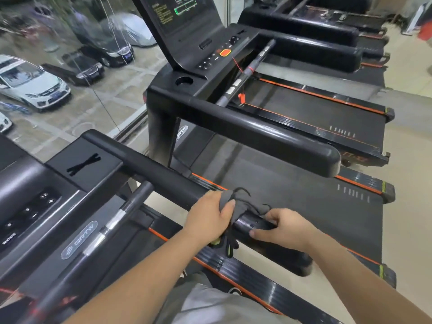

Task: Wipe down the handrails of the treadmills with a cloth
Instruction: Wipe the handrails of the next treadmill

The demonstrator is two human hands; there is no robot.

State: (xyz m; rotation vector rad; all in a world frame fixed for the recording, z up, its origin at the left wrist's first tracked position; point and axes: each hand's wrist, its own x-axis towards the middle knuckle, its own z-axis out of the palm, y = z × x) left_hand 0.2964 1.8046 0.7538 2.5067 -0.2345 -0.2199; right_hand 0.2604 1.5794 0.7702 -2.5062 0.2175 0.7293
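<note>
A thick black handrail [159,174] of the near treadmill runs from the console toward the lower right. My left hand [208,216] is wrapped over it, pressing a dark grey frayed cloth [240,206] onto the rail, with loose threads and a strip hanging below. My right hand [282,226] rests on the rail's end just to the right of the cloth, fingers curled over the rail. A second treadmill's handrail [268,134] lies beyond, untouched.
The near treadmill's console [28,206] and thin centre bar [112,223] are at left. Further treadmills [304,26] line up behind, with belts [292,197] below. A glass window [70,66] on the left overlooks parked cars. Tiled floor [406,160] is at right.
</note>
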